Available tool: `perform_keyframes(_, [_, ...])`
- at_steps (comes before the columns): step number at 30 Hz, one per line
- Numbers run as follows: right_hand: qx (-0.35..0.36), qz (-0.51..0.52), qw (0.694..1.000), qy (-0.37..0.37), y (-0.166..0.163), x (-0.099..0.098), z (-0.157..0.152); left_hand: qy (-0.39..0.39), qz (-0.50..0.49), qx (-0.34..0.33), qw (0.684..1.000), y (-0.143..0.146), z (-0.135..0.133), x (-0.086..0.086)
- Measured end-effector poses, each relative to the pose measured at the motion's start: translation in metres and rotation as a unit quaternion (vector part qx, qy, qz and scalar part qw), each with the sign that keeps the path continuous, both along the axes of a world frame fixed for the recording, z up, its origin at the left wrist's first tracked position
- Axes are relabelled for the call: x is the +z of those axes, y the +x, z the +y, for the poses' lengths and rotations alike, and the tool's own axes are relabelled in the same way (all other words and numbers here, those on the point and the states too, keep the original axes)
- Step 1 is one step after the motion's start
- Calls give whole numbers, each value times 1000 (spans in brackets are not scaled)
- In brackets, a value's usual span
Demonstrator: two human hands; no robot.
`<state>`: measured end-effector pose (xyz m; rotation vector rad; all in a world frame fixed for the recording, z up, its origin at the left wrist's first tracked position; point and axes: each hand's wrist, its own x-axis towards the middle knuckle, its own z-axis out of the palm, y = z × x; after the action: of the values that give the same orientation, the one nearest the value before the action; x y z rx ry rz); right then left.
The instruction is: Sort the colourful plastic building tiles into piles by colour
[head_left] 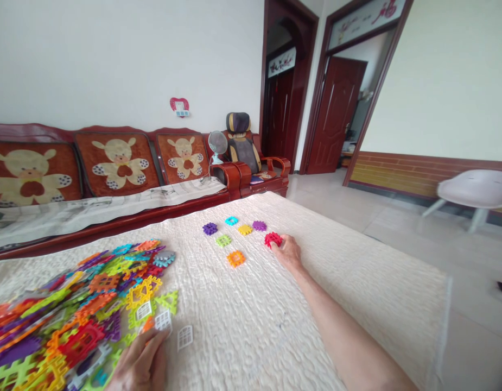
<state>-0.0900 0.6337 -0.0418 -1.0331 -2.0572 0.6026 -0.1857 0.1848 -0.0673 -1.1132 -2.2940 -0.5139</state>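
Observation:
My right hand (pixel 288 251) reaches far out over the cream quilted cover (pixel 336 271), fingers closed on a small red gear-shaped piece (pixel 272 239). Beside it lie several small gear pieces: purple (pixel 210 228), blue (pixel 232 221), yellow (pixel 245 229), a second purple (pixel 259 225), green (pixel 223 240) and orange (pixel 236 258). My left hand (pixel 140 365) rests near the bottom edge against a big heap of coloured plastic building pieces (pixel 80 309), fingers curled by a white window-shaped piece (pixel 163 320). A second white window piece (pixel 185 337) lies just to its right.
A wooden sofa with bear-print cushions (pixel 116 163) runs along the far side. A small fan (pixel 217 145) and a massage chair (pixel 243 146) stand at its right end. A white chair (pixel 474 190) stands on the tiled floor at right. Dark wooden doors (pixel 336 114) lie beyond.

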Motion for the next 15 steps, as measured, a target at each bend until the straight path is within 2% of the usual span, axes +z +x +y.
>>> perform_keyframes(4, [3,144,989,-41,1,-6,5,3,6,1,1000,0,1,-3])
perform_keyframes(6, [-8,180,982,-51,2,-7,7,1,19,-1,1000,-2,1,-3])
perform_keyframes(11, [-6,204,977,-61,5,-6,9,21,17,-3,1000,-2,4,-4])
perform_keyframes(15, [32,196,977,-75,10,-7,3,43,-29,33,998,14,10,6])
